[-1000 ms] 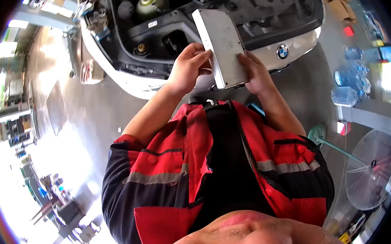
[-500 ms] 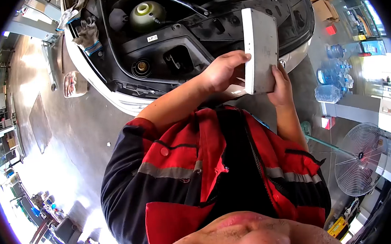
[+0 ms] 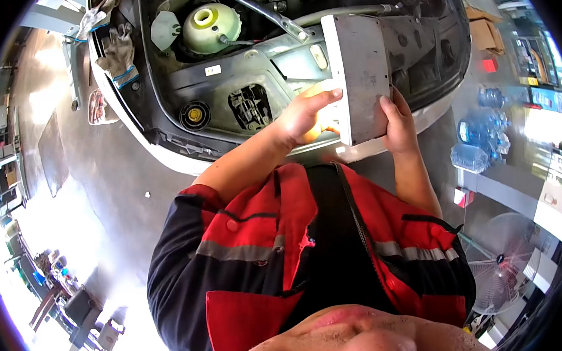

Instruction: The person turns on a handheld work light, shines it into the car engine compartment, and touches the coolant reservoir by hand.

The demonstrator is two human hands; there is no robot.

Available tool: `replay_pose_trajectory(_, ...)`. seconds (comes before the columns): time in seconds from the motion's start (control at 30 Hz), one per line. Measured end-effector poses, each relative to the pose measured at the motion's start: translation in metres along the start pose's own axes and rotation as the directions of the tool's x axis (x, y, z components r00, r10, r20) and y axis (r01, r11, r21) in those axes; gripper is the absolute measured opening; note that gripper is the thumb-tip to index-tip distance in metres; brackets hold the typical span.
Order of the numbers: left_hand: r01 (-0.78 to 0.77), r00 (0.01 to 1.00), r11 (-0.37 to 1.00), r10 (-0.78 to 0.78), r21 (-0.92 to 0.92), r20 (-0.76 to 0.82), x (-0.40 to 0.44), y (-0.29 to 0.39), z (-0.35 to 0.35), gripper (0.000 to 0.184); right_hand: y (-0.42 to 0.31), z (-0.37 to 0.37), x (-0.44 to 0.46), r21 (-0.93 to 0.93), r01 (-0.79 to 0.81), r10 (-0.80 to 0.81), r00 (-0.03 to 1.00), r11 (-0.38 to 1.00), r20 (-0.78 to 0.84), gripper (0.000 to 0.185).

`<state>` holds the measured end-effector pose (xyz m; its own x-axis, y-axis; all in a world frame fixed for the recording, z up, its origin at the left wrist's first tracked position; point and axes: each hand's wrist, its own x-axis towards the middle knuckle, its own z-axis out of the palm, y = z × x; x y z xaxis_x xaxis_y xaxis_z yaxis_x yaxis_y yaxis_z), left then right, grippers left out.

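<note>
Both hands hold a flat rectangular work light (image 3: 364, 79) over the front of the engine bay. Its grey back, with small screws along the edges, faces me, and a white rim runs down its left side. My left hand (image 3: 308, 113) is closed on that left edge, thumb on the rim, its other fingers partly hidden behind. My right hand (image 3: 399, 122) grips the lower right side, thumb on the back. The lit face points away from me, and bright light falls on the engine bay and my left fingers.
The open engine bay holds a pale round reservoir (image 3: 211, 28), a yellow-centred cap (image 3: 195, 116) and a diagonal strut (image 3: 261, 12). Work gloves (image 3: 118, 53) lie on the left fender. Water bottles (image 3: 481, 131), a cardboard box (image 3: 486, 36) and a standing fan (image 3: 500, 262) are right.
The engine bay around the reservoir and cap is now much brighter. In view, the work light and both hands have shifted slightly left and down.
</note>
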<state>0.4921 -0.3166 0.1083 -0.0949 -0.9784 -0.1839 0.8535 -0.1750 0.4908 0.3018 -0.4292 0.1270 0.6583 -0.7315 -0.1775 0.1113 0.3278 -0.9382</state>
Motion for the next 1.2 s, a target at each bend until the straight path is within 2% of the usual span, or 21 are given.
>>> replay_pose_trajectory(0.1,-0.017,0.999,1.000,0.018,0.014,-0.040,0.022,0.014,-0.005,0.051,-0.005,-0.014,0.037,0.015,-0.008,0.007,0.996,1.000,0.090,0.042)
replay_pose_trajectory(0.23,0.017,0.993,0.996,-0.008,0.082,-0.117,0.056,0.044,-0.014,0.050,-0.006,-0.022,0.091,0.056,-0.027,0.021,0.995,0.998,0.102,0.041)
replay_pose_trajectory(0.3,-0.050,0.994,0.994,0.058,0.096,-0.091,0.076,0.052,-0.024,0.051,-0.006,-0.025,0.120,0.072,-0.035,0.026,0.993,0.997,0.117,0.040)
replay_pose_trajectory(0.37,-0.111,0.988,0.986,0.123,0.121,-0.092,0.097,0.055,-0.040,0.051,-0.005,-0.032,0.148,0.000,0.002,-0.002,0.992,1.000,0.125,0.041)
replay_pose_trajectory(0.4,-0.111,0.991,0.962,0.125,0.251,-0.039,0.100,0.063,-0.051,0.051,-0.008,-0.034,0.162,-0.038,0.031,-0.026,0.992,0.999,0.127,0.042)
replay_pose_trajectory(0.43,-0.132,0.987,0.953,0.153,0.272,-0.057,0.100,0.063,-0.060,0.047,-0.006,-0.036,0.175,-0.075,0.056,-0.047,0.991,0.996,0.127,0.043)
replay_pose_trajectory(0.5,-0.188,0.951,0.817,0.290,0.545,-0.106,0.094,0.072,-0.072,0.043,0.001,-0.051,0.204,-0.074,0.049,-0.040,0.992,0.996,0.124,0.047)
replay_pose_trajectory(0.53,-0.141,0.933,0.741,0.322,0.656,-0.163,0.088,0.078,-0.081,0.039,-0.001,-0.054,0.217,-0.045,0.044,-0.038,0.991,0.998,0.131,0.048)
replay_pose_trajectory(0.57,-0.137,0.903,0.523,0.415,0.841,-0.111,0.082,0.082,-0.100,0.035,-0.001,-0.057,0.232,-0.016,0.039,-0.036,0.990,0.999,0.138,0.049)
replay_pose_trajectory(0.6,-0.072,0.864,0.174,0.503,0.982,-0.025,0.074,0.097,-0.111,0.030,0.001,-0.063,0.244,-0.004,0.033,-0.032,0.990,0.999,0.137,0.049)
replay_pose_trajectory(0.63,-0.080,0.800,-0.078,0.589,0.994,0.111,0.069,0.109,-0.122,0.028,0.002,-0.067,0.255,0.004,0.023,-0.023,0.996,1.000,0.092,0.048)
replay_pose_trajectory(0.67,-0.049,0.744,-0.166,0.652,0.985,0.147,0.059,0.116,-0.135,0.027,0.004,-0.079,0.267,0.005,0.009,-0.009,0.990,1.000,0.143,0.050)
replay_pose_trajectory(0.73,0.086,0.667,-0.248,0.734,0.965,0.129,0.038,0.127,-0.156,0.025,0.010,-0.084,0.291,-0.010,0.023,-0.021,0.981,1.000,0.194,0.053)
replay_pose_trajectory(0.83,0.287,0.647,-0.348,0.758,0.892,0.088,0.023,0.132,-0.183,0.026,0.013,-0.077,0.322,-0.091,0.027,-0.001,0.962,0.995,0.273,0.053)
replay_pose_trajectory(0.87,0.312,0.648,-0.367,0.757,0.876,0.086,0.022,0.130,-0.186,0.027,0.014,-0.074,0.330,-0.084,0.013,0.010,0.963,0.996,0.270,0.046)
replay_pose_trajectory(0.97,0.309,0.704,-0.473,0.697,0.825,0.137,0.036,0.129,-0.192,0.030,0.016,-0.071,0.361,-0.282,-0.011,0.109,0.937,0.959,0.333,0.047)
replay_pose_trajectory(1.03,0.327,0.750,-0.497,0.654,0.804,0.099,0.041,0.131,-0.188,0.031,0.016,-0.072,0.382,-0.335,0.000,0.144,0.903,0.942,0.405,0.047)
replay_pose_trajectory(1.1,0.352,0.738,-0.469,0.671,0.810,0.068,0.037,0.129,-0.195,0.032,0.017,-0.066,0.400,-0.358,0.032,0.141,0.883,0.933,0.447,0.047)
replay_pose_trajectory(1.13,0.348,0.748,-0.463,0.662,0.815,0.057,0.037,0.129,-0.194,0.029,0.010,-0.056,0.411,-0.374,0.056,0.165,0.829,0.926,0.534,0.047)
replay_pose_trajectory(1.17,0.345,0.757,-0.457,0.652,0.820,0.045,0.037,0.130,-0.191,0.027,0.002,-0.038,0.404,-0.525,0.090,0.137,0.916,0.846,0.377,0.024)
replay_pose_trajectory(1.2,0.349,0.756,-0.449,0.654,0.823,0.036,0.036,0.129,-0.191,0.028,0.004,-0.040,0.407,-0.525,0.081,0.155,0.908,0.847,0.390,0.022)
